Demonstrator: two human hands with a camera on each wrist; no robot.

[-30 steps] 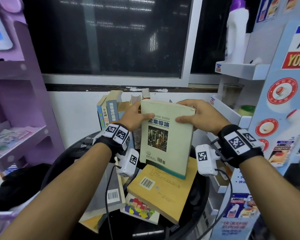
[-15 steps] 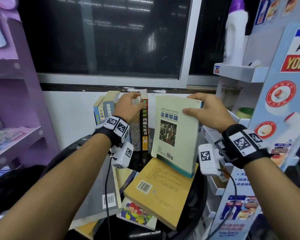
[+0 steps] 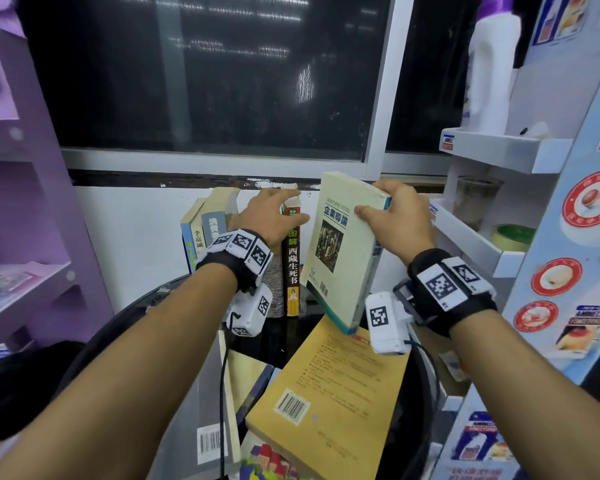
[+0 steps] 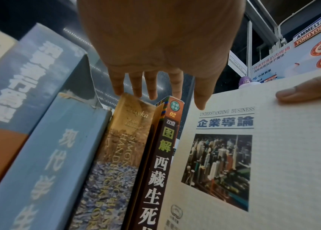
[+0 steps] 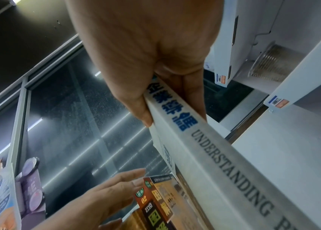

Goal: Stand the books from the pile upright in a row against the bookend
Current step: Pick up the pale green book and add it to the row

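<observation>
- Step in hand, as I judge it: adding one more book to the standing row. The right hand (image 3: 400, 216) carries the cream book (image 3: 343, 251) in the air, just right of the row (image 3: 243, 237) and over the pile (image 3: 326, 393).
- The cream book is tilted, its top leaning toward the row, its lower corner hanging above the yellow book (image 3: 329, 396) on the table (image 3: 125, 327). It is not yet set down.
- The row stands at the back by the wall; its last book is the dark-spined one (image 3: 292, 258). The bookend itself I cannot make out.
- Right hand: its fingers (image 5: 191, 96) and thumb pinch the cream book at the top of the spine, thumb on the front cover, wrist raised and bent inward.
- Left hand (image 3: 274, 216): arm stretched forward, palm down, fingers (image 4: 135, 87) straight and slightly spread, tips resting on the tops of the last row books, thumb near the cream cover. It grips nothing; it seems to be steadying the row.
- Next move calls for: bringing the cream book upright, lowering its bottom edge to the table beside the dark-spined book, then pushing it flush. The left hand should hold the row until the new book bears on it.
- Risk, by my guess: the row may lean if released early.
</observation>
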